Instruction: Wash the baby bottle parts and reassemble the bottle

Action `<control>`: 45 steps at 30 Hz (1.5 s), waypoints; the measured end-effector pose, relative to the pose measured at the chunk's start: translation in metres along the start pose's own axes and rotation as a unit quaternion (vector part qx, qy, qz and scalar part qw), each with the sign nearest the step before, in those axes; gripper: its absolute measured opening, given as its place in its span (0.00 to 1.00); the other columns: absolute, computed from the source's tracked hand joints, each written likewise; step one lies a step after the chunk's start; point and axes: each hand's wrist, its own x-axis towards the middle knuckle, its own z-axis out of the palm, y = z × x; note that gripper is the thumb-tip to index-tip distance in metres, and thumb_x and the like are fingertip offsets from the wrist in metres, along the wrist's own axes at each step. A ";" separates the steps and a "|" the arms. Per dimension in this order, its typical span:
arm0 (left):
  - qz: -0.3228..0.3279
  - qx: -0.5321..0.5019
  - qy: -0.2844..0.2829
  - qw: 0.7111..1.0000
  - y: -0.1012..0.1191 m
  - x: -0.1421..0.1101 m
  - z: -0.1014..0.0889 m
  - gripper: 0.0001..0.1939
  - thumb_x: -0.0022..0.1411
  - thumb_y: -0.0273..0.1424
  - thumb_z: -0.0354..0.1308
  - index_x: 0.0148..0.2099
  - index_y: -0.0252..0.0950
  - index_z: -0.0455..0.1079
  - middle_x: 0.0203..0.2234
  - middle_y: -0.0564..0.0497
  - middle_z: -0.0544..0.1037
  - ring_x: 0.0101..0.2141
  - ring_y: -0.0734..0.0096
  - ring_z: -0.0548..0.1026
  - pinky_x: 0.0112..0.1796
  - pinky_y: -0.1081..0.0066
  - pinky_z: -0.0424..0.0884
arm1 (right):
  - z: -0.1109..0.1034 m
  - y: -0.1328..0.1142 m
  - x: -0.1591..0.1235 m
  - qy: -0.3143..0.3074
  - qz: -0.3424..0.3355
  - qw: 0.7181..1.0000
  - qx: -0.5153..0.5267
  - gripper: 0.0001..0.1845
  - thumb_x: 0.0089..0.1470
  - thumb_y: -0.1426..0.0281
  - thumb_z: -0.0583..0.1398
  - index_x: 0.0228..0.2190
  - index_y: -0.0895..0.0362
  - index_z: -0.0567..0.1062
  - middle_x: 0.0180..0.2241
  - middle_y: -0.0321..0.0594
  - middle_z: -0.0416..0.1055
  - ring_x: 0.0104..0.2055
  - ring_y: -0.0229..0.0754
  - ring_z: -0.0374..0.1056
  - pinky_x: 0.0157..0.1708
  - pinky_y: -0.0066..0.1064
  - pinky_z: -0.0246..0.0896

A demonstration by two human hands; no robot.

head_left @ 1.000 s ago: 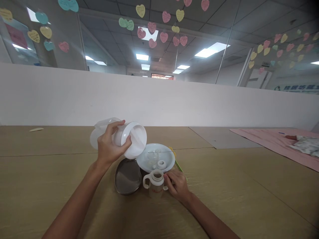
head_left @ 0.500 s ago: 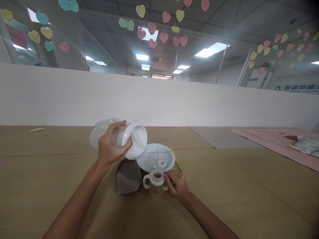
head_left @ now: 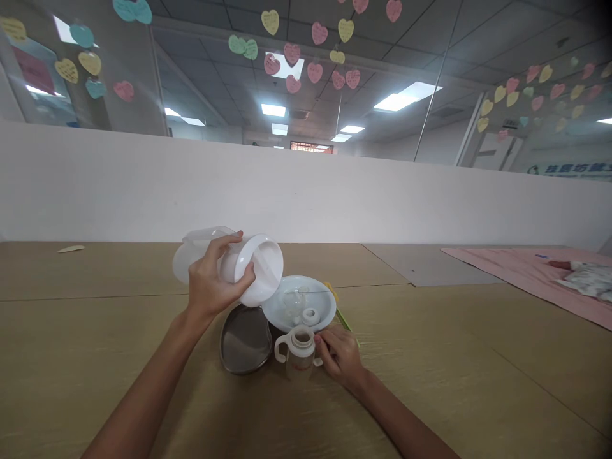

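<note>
Holding: left hand [head_left: 210,284] grips a white plastic container [head_left: 251,268].
Touching: right hand [head_left: 340,357] is at a baby bottle [head_left: 297,360] beside a white bowl [head_left: 273,306]; cannot tell if it grips.

Head camera, single view: worn on the person's head, facing forward and down, close behind and above the fingers [head_left: 228,241] of the left hand [head_left: 213,277] and right hand [head_left: 340,357].

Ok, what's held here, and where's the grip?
The left hand grips a clear container around its white lid. The right hand is against the bottle at its side handle; whether it holds it cannot be told.
</note>
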 end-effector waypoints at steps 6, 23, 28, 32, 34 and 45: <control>0.003 0.009 0.000 1.000 0.004 0.001 -0.001 0.22 0.45 0.31 0.59 0.45 0.39 0.61 0.43 0.50 0.74 0.42 0.65 0.73 0.42 0.67 0.71 | 0.000 -0.001 0.000 0.003 0.002 1.000 -0.005 0.14 0.55 0.73 0.50 0.20 0.58 0.68 0.17 0.36 0.63 0.21 0.34 0.56 0.23 0.27 0.48; -0.105 -0.076 -0.007 0.992 0.007 0.008 -0.007 0.21 0.48 0.31 0.58 0.46 0.40 0.60 0.40 0.50 0.75 0.42 0.64 0.74 0.42 0.64 0.71 | -0.001 -0.002 0.001 -0.002 0.001 1.000 -0.014 0.14 0.56 0.72 0.49 0.21 0.57 0.68 0.17 0.37 0.64 0.20 0.34 0.58 0.22 0.27 0.49; -0.124 -0.087 -0.112 0.982 0.026 0.010 -0.013 0.19 0.47 0.32 0.58 0.44 0.41 0.63 0.36 0.51 0.77 0.39 0.62 0.75 0.37 0.66 0.72 | -0.001 -0.002 0.001 -0.002 -0.001 1.000 -0.020 0.15 0.56 0.72 0.49 0.20 0.57 0.67 0.15 0.36 0.62 0.19 0.35 0.57 0.22 0.27 0.48; -0.071 -0.048 -0.169 0.982 0.044 0.007 -0.014 0.18 0.47 0.33 0.57 0.43 0.42 0.64 0.35 0.53 0.76 0.36 0.63 0.75 0.35 0.67 0.71 | -0.001 -0.001 0.001 -0.001 -0.002 1.000 -0.014 0.14 0.55 0.72 0.49 0.21 0.57 0.67 0.16 0.36 0.64 0.20 0.35 0.58 0.23 0.27 0.49; -0.038 -0.022 -0.177 0.983 0.050 0.005 -0.014 0.18 0.47 0.34 0.56 0.44 0.43 0.64 0.34 0.55 0.76 0.34 0.65 0.75 0.33 0.69 0.70 | -0.001 -0.001 0.001 -0.001 -0.001 1.000 -0.012 0.14 0.55 0.72 0.49 0.21 0.57 0.67 0.16 0.37 0.64 0.20 0.35 0.58 0.23 0.27 0.49; 0.039 0.044 -0.121 0.991 0.059 0.001 -0.014 0.18 0.47 0.34 0.56 0.44 0.44 0.62 0.24 0.58 0.73 0.24 0.71 0.72 0.26 0.73 0.66 | -0.001 -0.002 0.001 -0.005 0.001 1.000 -0.009 0.14 0.56 0.72 0.49 0.21 0.58 0.68 0.17 0.37 0.64 0.21 0.35 0.58 0.23 0.27 0.49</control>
